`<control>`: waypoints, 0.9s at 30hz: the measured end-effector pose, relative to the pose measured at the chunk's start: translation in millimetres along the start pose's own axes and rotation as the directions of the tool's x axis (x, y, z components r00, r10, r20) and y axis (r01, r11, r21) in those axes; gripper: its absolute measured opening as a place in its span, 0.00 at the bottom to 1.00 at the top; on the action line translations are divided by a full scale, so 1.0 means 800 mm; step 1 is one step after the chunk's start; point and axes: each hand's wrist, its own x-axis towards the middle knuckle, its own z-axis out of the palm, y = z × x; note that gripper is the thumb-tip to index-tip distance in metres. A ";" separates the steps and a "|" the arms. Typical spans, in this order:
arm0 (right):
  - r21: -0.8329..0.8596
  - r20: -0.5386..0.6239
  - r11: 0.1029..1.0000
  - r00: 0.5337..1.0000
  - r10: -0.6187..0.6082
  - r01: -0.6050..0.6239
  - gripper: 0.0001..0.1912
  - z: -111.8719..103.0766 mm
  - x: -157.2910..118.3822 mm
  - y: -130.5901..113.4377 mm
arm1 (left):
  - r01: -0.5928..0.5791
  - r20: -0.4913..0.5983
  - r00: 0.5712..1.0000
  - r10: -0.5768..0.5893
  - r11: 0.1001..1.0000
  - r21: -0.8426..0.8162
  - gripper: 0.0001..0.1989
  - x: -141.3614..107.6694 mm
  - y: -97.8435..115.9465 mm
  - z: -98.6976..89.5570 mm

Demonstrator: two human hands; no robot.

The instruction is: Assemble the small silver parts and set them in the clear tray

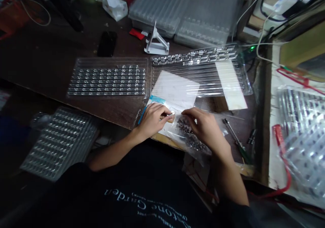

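Note:
Between the thumb and forefinger of my left hand [151,119] is a small metallic part [171,114], too small to name further. My right hand [204,124] is just to the right, its thumb and fingers drawn together in a pinch. Whatever its fingertips hold, if anything, cannot be made out. Beneath it lies a clear plastic bag [207,158] with a pile of tiny dark metal pieces [184,126]. A white sheet [177,85] with blue tape [157,99] extends under and beyond my left hand.
Clear trays with rows of metal parts stand left [108,62] and right [175,75]; a white strip [231,85] crosses the right one. Farther back are a phone [107,44], a white stand [156,46] and stacked trays [162,7]. A screwdriver [236,140] lies at right.

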 end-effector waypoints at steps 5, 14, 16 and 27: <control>-0.080 -0.135 0.994 0.989 0.067 -0.078 0.10 0.007 0.007 0.002 | -0.068 -0.095 0.994 0.062 0.996 -0.065 0.03 -0.003 0.005 -0.008; -0.074 0.079 0.993 0.993 -0.086 0.092 0.14 0.050 0.021 -0.023 | -0.012 -0.247 0.969 0.013 1.000 0.005 0.11 -0.015 0.002 -0.044; -0.187 0.101 0.974 0.989 -0.113 0.130 0.15 0.052 0.020 -0.028 | -0.015 -0.226 0.974 0.022 0.999 0.032 0.10 -0.014 -0.005 -0.056; -0.193 0.037 0.960 0.979 -0.201 0.205 0.20 0.043 0.018 -0.024 | 0.111 -0.240 0.967 -0.087 0.990 0.087 0.05 0.123 -0.123 -0.152</control>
